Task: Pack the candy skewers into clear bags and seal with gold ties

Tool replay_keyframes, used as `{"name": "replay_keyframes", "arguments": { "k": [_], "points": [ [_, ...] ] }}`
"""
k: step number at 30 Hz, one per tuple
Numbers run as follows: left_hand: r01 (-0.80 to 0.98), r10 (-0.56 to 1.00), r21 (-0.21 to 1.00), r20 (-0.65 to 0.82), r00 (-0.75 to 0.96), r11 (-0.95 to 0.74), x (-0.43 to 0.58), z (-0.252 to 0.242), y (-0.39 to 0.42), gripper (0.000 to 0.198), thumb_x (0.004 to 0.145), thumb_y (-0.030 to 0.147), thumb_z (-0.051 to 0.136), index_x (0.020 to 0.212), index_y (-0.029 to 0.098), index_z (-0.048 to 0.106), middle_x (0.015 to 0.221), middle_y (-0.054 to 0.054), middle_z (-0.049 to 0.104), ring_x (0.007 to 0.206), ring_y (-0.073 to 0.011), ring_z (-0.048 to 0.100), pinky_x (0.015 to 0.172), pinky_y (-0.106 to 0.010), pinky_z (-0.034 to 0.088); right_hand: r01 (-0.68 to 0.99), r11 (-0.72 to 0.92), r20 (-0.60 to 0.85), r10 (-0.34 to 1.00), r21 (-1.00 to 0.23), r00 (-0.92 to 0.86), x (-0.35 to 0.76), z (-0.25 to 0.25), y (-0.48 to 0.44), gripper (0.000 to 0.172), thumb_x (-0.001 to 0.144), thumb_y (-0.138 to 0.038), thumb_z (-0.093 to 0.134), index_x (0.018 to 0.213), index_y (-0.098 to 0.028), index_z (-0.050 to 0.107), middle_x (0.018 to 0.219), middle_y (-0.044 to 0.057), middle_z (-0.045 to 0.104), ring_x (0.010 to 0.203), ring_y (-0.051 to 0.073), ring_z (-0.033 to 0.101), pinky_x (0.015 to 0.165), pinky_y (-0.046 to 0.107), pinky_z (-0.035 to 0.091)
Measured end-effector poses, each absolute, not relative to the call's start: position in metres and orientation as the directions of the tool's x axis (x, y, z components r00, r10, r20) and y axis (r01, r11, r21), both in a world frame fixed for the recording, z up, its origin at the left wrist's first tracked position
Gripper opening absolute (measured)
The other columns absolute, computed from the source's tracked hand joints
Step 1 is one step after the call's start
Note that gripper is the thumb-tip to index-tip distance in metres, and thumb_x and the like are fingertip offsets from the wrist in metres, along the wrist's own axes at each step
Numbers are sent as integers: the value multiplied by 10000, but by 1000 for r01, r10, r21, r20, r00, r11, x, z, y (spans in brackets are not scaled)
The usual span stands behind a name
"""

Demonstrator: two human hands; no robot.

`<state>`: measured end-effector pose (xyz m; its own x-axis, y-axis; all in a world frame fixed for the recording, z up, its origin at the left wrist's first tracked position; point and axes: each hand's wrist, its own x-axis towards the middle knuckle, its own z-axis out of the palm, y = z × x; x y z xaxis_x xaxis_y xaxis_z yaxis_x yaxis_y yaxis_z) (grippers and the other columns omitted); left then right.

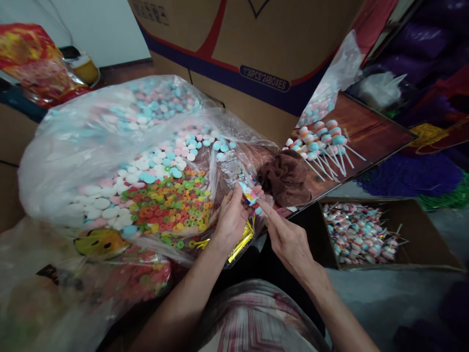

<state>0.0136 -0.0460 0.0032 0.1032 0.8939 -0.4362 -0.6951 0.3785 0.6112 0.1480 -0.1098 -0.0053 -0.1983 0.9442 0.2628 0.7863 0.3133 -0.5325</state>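
Observation:
My left hand (234,210) is closed, thumb on top, around a small printed candy wrapper (249,194) with pink and blue candy showing at it. My right hand (287,234) meets the wrapper's right side with its index finger stretched forward. Its other fingers are curled, and what they may pinch is hidden. Just beyond the left hand lie clear printed wrappers (232,166). Under the hands sits a bundle of gold twist ties (242,242). Left of them are ring-shaped gummies (172,205) and pastel candies (157,159) in a large clear plastic bag (54,146).
Candy sticks (326,142) lie at the table's right corner, behind a crumpled brown cloth (286,178). An open cardboard box (421,234) on the floor at right holds many wrapped candy sticks. A big carton (227,29) stands behind the table.

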Motion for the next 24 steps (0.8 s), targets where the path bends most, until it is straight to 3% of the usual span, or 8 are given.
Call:
{"name": "replay_keyframes", "arguments": {
  "k": [8, 16, 20, 24],
  "points": [
    [-681, 901, 628, -420, 110, 376, 13, 0, -44, 314, 912, 426, 573, 1004, 142, 670, 1037, -141, 745, 1034, -244, 695, 876, -362, 556, 792, 314, 230, 947, -523, -224, 148, -1, -108, 546, 938, -95, 390, 1465, -228, 441, 988, 53, 756, 719, 138, 708, 625, 199, 498],
    [-652, 912, 659, -389, 132, 375, 16, 0, -48, 317, 911, 429, 572, 964, 133, 673, 969, -130, 751, 976, -231, 711, 858, -351, 561, 821, 301, 150, 954, -485, -261, 148, 3, -104, 535, 924, -110, 377, 1441, -198, 484, 680, 14, 694, 540, 118, 621, 498, 184, 396],
    [-657, 909, 644, -379, 172, 393, 16, -1, -46, 371, 878, 474, 604, 874, 114, 694, 871, -129, 750, 930, -244, 721, 847, -352, 564, 735, 312, 157, 949, -602, -274, 147, 3, -103, 515, 942, -111, 354, 1424, -212, 507, 755, 20, 707, 568, 97, 615, 553, 167, 447],
    [-696, 905, 605, -391, 165, 388, 14, 3, -43, 379, 878, 479, 600, 840, 115, 696, 881, -134, 751, 951, -254, 717, 852, -356, 563, 591, 320, 289, 945, -740, -151, 147, -1, -105, 425, 972, -201, 413, 1368, -198, 568, 854, 44, 717, 616, 91, 612, 643, 183, 509]
  ]
}}
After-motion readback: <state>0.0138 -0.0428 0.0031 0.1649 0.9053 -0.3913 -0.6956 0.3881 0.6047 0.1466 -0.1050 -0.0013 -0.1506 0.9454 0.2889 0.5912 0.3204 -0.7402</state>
